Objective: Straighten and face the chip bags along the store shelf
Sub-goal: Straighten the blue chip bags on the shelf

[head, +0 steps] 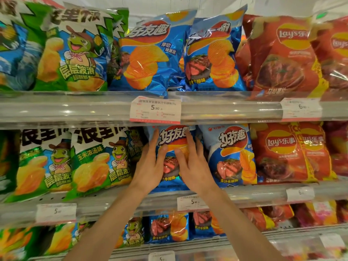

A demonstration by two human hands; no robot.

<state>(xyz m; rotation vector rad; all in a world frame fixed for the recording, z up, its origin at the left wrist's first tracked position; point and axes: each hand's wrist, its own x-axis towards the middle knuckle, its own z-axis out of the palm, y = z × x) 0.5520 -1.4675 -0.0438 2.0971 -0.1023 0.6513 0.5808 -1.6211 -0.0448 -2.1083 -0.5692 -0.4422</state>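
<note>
A blue steak-flavour chip bag (172,140) stands upright on the middle shelf (244,194), facing out. My left hand (150,164) lies flat on its left side with fingers straight, pointing up. My right hand (194,162) presses flat on its right side, fingers spread. Both palms cover the bag's lower half. A second blue bag (231,153) stands just to the right, touching it. Green corn bags (98,159) stand to the left, the nearest one leaning.
Red Lay's bags (280,153) fill the right of the middle shelf. The upper shelf (75,108) holds green, blue (148,53) and red bags behind a clear rail with price tags (155,109). The lower shelf holds smaller bags (169,228).
</note>
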